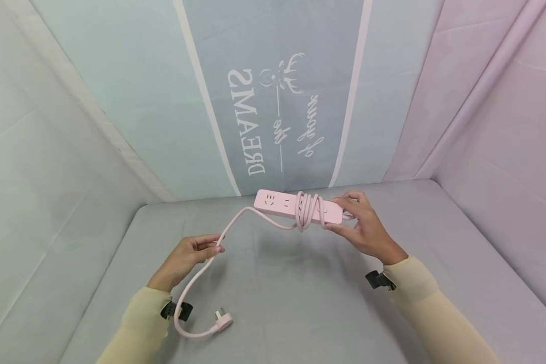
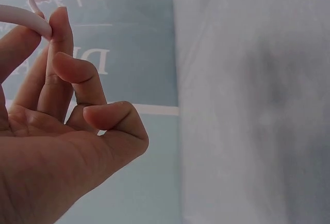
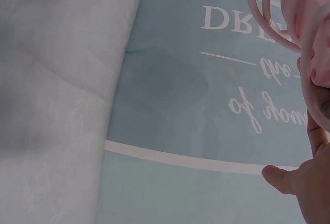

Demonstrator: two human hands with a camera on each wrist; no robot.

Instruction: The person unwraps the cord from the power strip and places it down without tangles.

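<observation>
A pink power strip (image 1: 282,204) is held in the air above the grey surface. My right hand (image 1: 363,222) grips its right end. Several turns of its pink cord (image 1: 307,211) are wound around the strip's middle. The cord runs left and down to my left hand (image 1: 192,254), which pinches it between thumb and fingers. In the left wrist view the cord (image 2: 23,18) crosses my fingertips. The cord then loops down to the pink plug (image 1: 223,319), which lies on the grey surface near my left sleeve. The right wrist view shows the cord loops (image 3: 281,15) at the upper right.
A grey padded surface (image 1: 291,293) lies below both hands. A cloth backdrop (image 1: 273,101) printed with "DREAMS" and a deer head stands behind. Pale cloth walls (image 1: 505,126) close in left and right.
</observation>
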